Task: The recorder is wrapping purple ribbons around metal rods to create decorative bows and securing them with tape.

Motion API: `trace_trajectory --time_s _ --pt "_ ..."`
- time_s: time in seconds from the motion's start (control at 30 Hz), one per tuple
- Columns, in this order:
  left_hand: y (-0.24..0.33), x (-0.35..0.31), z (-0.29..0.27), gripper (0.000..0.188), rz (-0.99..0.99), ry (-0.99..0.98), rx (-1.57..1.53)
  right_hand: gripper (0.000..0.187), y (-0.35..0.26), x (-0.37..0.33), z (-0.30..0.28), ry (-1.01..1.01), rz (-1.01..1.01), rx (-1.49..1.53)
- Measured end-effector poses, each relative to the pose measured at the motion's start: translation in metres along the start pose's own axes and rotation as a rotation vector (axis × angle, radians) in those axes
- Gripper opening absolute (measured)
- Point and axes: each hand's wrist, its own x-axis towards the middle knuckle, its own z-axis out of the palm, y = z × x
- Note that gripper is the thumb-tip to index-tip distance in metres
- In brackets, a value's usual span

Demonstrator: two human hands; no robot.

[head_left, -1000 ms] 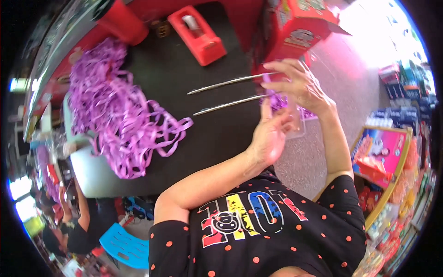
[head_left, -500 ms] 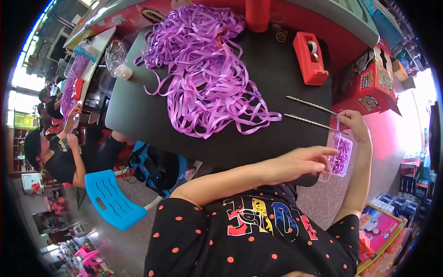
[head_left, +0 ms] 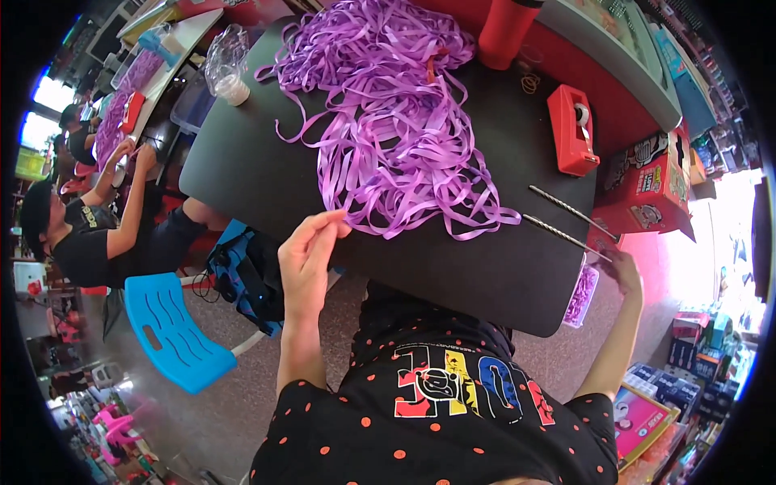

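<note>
A large tangled heap of purple ribbon [head_left: 404, 153] lies on the dark table [head_left: 453, 279]. At the heap's near left edge is my left hand [head_left: 305, 257], thumb and fingertips pinched together on the ribbon. Two thin twisted metal rods [head_left: 563, 234] stick out over the table's right side. My right hand [head_left: 627, 276] is closed at the near end of these rods, just past the table edge; what its fingers hold is too small to make out. Below the table's right corner, a clear box [head_left: 579, 297] contains small purple pieces.
A red tape dispenser [head_left: 574, 133] and a red cylinder [head_left: 505, 36] stand at the table's far side. A clear plastic bottle [head_left: 229, 69] is at the far left. Left of me are a blue chair [head_left: 174, 331] and a seated person [head_left: 97, 234] working. A red carton [head_left: 647, 182] stands right.
My left hand has left the box of purple pieces and swung left to the ribbon heap. My right hand has moved slightly toward me, and the view has shifted.
</note>
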Motion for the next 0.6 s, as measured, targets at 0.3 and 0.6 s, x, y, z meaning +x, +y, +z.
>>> trace_trajectory --time_s 0.3,0.6 --pt "-0.002 0.057 0.027 0.013 0.496 0.101 0.865 0.049 0.078 -0.05 0.117 0.374 0.016 0.527" --pt "-0.02 0.069 0.035 0.016 0.42 -0.018 1.025 0.032 0.12 -0.117 0.173 0.686 -0.024 0.856"
